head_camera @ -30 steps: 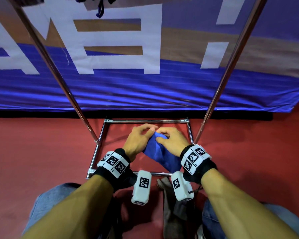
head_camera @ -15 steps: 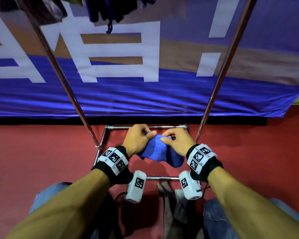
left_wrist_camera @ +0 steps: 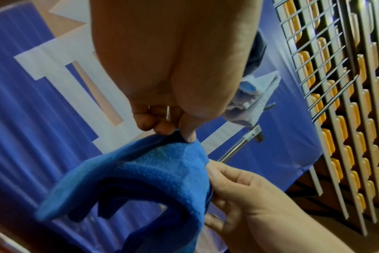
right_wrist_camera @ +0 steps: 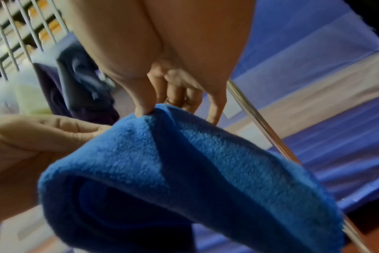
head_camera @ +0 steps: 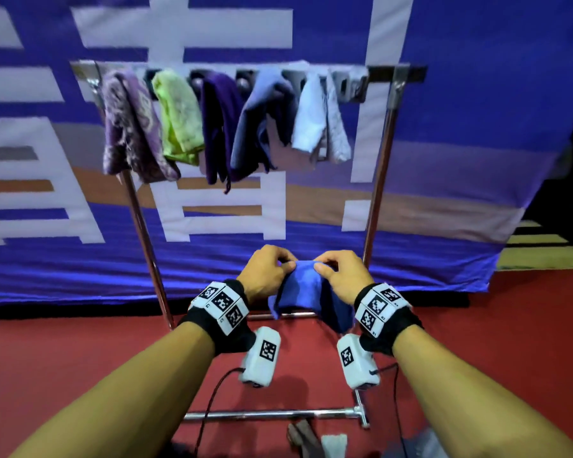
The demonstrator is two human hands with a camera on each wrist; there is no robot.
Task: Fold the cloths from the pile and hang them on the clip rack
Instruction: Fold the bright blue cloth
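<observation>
A folded blue fleece cloth [head_camera: 306, 294] [left_wrist_camera: 162, 179] [right_wrist_camera: 184, 171] hangs between my two hands in front of the rack. My left hand [head_camera: 267, 274] [left_wrist_camera: 173, 130] pinches its top edge with thumb and fingers. Close beside it, my right hand [head_camera: 339, 276] [right_wrist_camera: 154, 106] pinches the same edge. The clip rack's top bar [head_camera: 391, 74] is high in the head view, with several cloths hanging from it: mottled purple [head_camera: 129, 130], lime green [head_camera: 179, 117], dark purple [head_camera: 217, 127], grey-blue [head_camera: 262, 120], pale blue [head_camera: 318, 117]. A couple of cloths of the pile [head_camera: 318, 439] lie on the floor near me.
Two steel uprights [head_camera: 376, 186] and floor bars [head_camera: 272, 414] frame the rack on the red floor [head_camera: 80, 358]. A blue banner [head_camera: 460, 127] hangs behind. Wrist-camera cables [head_camera: 209, 411] trail by my forearms. A wire grille [left_wrist_camera: 335, 85] stands to the right.
Both hands have lifted the blue cloth up and away from the floor. My head has tilted up, bringing the rack's top bar and its hung cloths into view.
</observation>
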